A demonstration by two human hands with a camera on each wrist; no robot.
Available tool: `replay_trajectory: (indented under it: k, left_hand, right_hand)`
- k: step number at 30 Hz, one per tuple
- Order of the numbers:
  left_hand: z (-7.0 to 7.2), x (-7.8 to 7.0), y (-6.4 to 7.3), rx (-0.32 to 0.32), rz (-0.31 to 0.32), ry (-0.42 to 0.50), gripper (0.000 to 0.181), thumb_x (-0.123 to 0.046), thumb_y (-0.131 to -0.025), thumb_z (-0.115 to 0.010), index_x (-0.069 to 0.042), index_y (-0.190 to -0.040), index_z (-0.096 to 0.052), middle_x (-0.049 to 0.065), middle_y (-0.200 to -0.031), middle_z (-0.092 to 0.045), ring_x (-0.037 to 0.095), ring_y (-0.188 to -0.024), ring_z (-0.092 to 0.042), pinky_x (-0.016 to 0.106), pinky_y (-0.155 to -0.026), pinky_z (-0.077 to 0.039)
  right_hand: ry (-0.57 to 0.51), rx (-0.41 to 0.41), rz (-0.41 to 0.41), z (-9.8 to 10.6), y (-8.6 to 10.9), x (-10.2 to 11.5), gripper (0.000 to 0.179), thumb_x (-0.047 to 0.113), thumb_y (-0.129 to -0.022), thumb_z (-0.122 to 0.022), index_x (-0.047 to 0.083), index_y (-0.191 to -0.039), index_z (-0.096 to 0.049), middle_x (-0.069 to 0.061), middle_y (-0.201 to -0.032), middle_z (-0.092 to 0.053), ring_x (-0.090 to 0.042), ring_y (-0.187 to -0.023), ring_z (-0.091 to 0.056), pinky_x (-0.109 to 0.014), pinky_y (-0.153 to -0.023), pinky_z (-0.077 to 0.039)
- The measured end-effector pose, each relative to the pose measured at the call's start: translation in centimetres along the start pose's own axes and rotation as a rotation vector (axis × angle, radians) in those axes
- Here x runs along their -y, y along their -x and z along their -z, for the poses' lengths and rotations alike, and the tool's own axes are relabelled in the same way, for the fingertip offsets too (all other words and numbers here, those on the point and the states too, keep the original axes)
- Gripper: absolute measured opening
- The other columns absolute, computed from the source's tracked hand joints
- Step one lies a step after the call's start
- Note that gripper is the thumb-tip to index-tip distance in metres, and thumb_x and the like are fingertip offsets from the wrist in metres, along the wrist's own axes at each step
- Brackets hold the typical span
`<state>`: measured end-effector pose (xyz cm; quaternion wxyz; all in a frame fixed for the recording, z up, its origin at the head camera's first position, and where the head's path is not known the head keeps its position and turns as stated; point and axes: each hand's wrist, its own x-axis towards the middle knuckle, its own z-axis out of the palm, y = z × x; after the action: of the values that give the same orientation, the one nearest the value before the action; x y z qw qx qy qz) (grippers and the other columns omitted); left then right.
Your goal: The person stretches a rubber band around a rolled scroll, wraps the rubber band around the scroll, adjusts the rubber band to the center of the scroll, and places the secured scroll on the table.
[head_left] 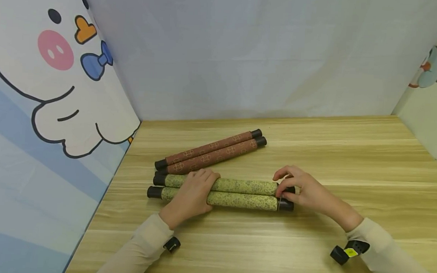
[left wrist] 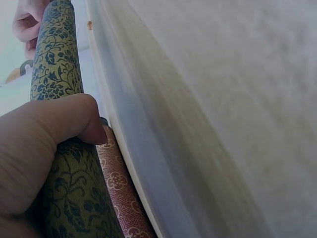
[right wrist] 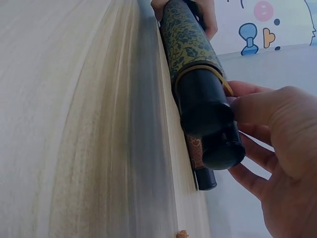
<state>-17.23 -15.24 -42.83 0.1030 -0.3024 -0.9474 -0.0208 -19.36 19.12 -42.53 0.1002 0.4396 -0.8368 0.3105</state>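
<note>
A yellow-green scroll (head_left: 242, 201) with a dark floral pattern lies rolled from both ends, its two rolls side by side with black knobs. My left hand (head_left: 193, 194) grips it left of the middle, the thumb lying across the near roll in the left wrist view. At the right end, a thin tan rubber band (right wrist: 200, 67) loops round the near roll by its black knob (right wrist: 205, 109). My right hand (head_left: 304, 189) pinches that band between thumb and index finger, stretching it toward the far roll. Its other fingers are beside the far knob (right wrist: 224, 151).
Behind the green scroll lies a reddish-brown scroll (head_left: 217, 153), also in two rolls with black knobs, slanting up to the right. Both are on a wood-grain table (head_left: 349, 154). A pale cloth wall (head_left: 258, 57) stands at the back, with printed cartoon panels (head_left: 105, 119) at the sides.
</note>
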Motion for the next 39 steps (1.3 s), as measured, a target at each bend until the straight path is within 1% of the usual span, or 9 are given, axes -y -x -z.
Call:
replay_trajectory:
  k: [5, 10, 13, 16, 20, 24, 34, 37, 39]
  left_hand:
    - [0.0, 0.0, 0.1, 0.009, -0.002, -0.007, 0.082, -0.034, -0.062, -0.094, -0.012, -0.131, -0.054, 0.004, -0.126, -0.061, 0.024, -0.118, -0.058, 0.045, -0.095, -0.049]
    - [-0.2, 0.0, 0.1, 0.006, -0.037, -0.090, 0.085, -0.039, -0.062, -0.094, -0.016, -0.132, -0.053, 0.002, -0.124, -0.060, 0.022, -0.116, -0.058, 0.043, -0.094, -0.050]
    - [-0.4, -0.1, 0.1, -0.008, -0.073, -0.150, 0.087, -0.042, -0.062, -0.093, -0.018, -0.134, -0.052, 0.001, -0.120, -0.060, 0.020, -0.112, -0.058, 0.041, -0.093, -0.050]
    - [-0.4, -0.3, 0.1, -0.012, -0.093, -0.173, 0.087, -0.041, -0.062, -0.093, -0.018, -0.135, -0.052, 0.002, -0.117, -0.060, 0.019, -0.108, -0.058, 0.040, -0.094, -0.050]
    - [-0.4, -0.5, 0.0, 0.005, -0.089, -0.155, 0.085, -0.039, -0.064, -0.093, -0.017, -0.135, -0.052, 0.002, -0.117, -0.060, 0.019, -0.107, -0.058, 0.039, -0.095, -0.050]
    - [-0.5, -0.5, 0.0, 0.017, -0.085, -0.128, 0.086, -0.037, -0.064, -0.093, -0.016, -0.137, -0.052, 0.002, -0.118, -0.060, 0.020, -0.108, -0.058, 0.040, -0.097, -0.050]
    - [-0.5, -0.6, -0.2, 0.025, -0.105, -0.110, 0.085, -0.035, -0.064, -0.093, -0.017, -0.136, -0.052, 0.001, -0.115, -0.060, 0.019, -0.105, -0.058, 0.040, -0.094, -0.050]
    - [-0.5, -0.7, -0.2, 0.033, -0.108, -0.099, 0.085, -0.034, -0.063, -0.093, -0.017, -0.135, -0.052, 0.001, -0.113, -0.059, 0.020, -0.104, -0.057, 0.040, -0.091, -0.050]
    - [-0.5, -0.8, -0.2, 0.035, -0.107, -0.097, 0.085, -0.034, -0.063, -0.094, -0.017, -0.135, -0.052, 0.001, -0.112, -0.058, 0.020, -0.103, -0.056, 0.040, -0.091, -0.050]
  right_hand:
    - [0.009, -0.041, 0.046, -0.1, -0.2, 0.0, 0.031, -0.003, -0.075, -0.080, 0.024, -0.083, -0.070, -0.002, -0.108, -0.063, -0.017, -0.102, -0.057, -0.032, -0.081, -0.050]
    - [-0.013, -0.087, 0.074, -0.1, -0.5, 0.1, 0.033, -0.009, -0.075, -0.077, 0.021, -0.085, -0.068, 0.004, -0.101, -0.069, -0.015, -0.100, -0.060, -0.030, -0.086, -0.049]
    - [-0.075, -0.095, 0.030, -0.2, -0.4, 0.2, 0.031, -0.009, -0.080, -0.074, 0.020, -0.091, -0.068, 0.007, -0.097, -0.070, -0.012, -0.097, -0.063, -0.026, -0.086, -0.051]
    - [-0.173, -0.110, -0.064, -0.1, -0.3, 0.6, 0.026, -0.008, -0.087, -0.067, 0.017, -0.095, -0.068, 0.007, -0.094, -0.069, -0.006, -0.091, -0.064, -0.022, -0.081, -0.054]
    - [-0.331, -0.162, -0.171, 0.0, -0.3, 1.0, 0.016, -0.007, -0.094, -0.058, 0.007, -0.099, -0.064, -0.001, -0.092, -0.066, -0.004, -0.084, -0.065, -0.023, -0.076, -0.057]
    - [-0.452, -0.190, -0.209, 0.1, -0.5, 1.0, 0.011, -0.007, -0.096, -0.054, 0.000, -0.103, -0.057, -0.004, -0.089, -0.059, -0.010, -0.076, -0.066, -0.027, -0.068, -0.058]
    - [-0.424, -0.149, -0.218, 0.1, -0.5, 0.6, 0.015, -0.004, -0.093, -0.061, 0.005, -0.105, -0.061, 0.004, -0.079, -0.053, -0.007, -0.060, -0.047, -0.024, -0.051, -0.042]
    - [-0.414, -0.119, -0.217, 0.2, -0.5, 0.6, 0.014, -0.002, -0.092, -0.064, 0.011, -0.097, -0.065, 0.005, -0.072, -0.051, -0.006, -0.056, -0.041, -0.024, -0.049, -0.038]
    - [-0.401, -0.107, -0.205, 0.2, -0.4, 0.6, 0.018, -0.002, -0.091, -0.064, 0.014, -0.084, -0.064, 0.004, -0.067, -0.047, -0.004, -0.054, -0.038, -0.023, -0.048, -0.035]
